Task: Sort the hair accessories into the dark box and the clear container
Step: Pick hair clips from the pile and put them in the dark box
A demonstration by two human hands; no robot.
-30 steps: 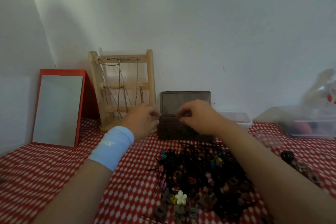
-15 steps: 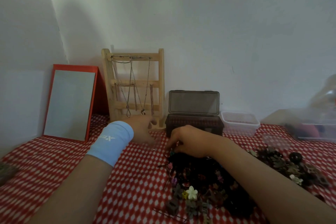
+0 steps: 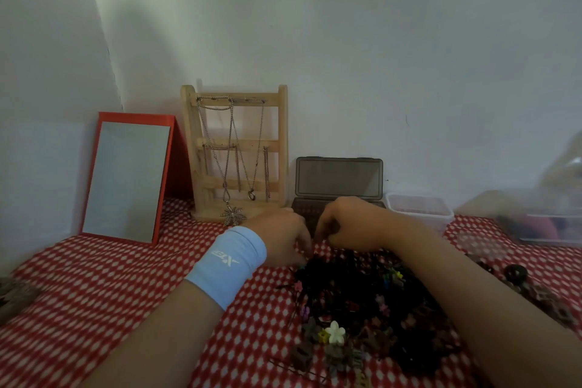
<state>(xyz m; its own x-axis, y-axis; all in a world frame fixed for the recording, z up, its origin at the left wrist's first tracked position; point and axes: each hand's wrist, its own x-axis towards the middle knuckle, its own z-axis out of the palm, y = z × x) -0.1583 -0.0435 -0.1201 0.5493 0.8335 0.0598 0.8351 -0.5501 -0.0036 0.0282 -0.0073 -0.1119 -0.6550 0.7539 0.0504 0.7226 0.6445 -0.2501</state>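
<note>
Two hands, centre of frame, close together and just in front of the dark box [image 3: 338, 178].

1. Right hand [image 3: 356, 224]: fingers curled in, knuckles toward the camera. A dark spot sits in the curl. It may be a small accessory or only shadow, so whether anything is held cannot be told.
2. Left hand [image 3: 280, 238]: back of the hand uppermost, fingertips hidden toward the right hand, so its hold cannot be told either. Pale blue wristband [image 3: 226, 264] on the wrist.
3. Dark box: lid standing open against the wall, base partly hidden behind both hands.
4. Clear container [image 3: 419, 209]: just right of the box, open at the top, apart from the hands.
5. Pile of hair accessories [image 3: 362, 299]: lower centre, directly below the hands, mostly black and tangled, with small coloured clips. White flower clip [image 3: 334, 331] at its lower edge.
6. Smaller scatter [image 3: 541, 296] with a black ring [image 3: 516, 274]: right edge.
7. Other items: wooden necklace stand [image 3: 282, 135] and red-framed mirror [image 3: 126, 179], left of the box, on a red checked cloth [image 3: 94, 293].

Handling note (judgement): the hands appear to be separating one piece at the top of the pile. It would go best to free a single item at a time, with one hand steadying the tangle while the other lifts, and to confirm the kind of item before choosing the box or the container. Most of the pile looks unsorted. Pulling hard risks dragging neighbouring pieces along.
</note>
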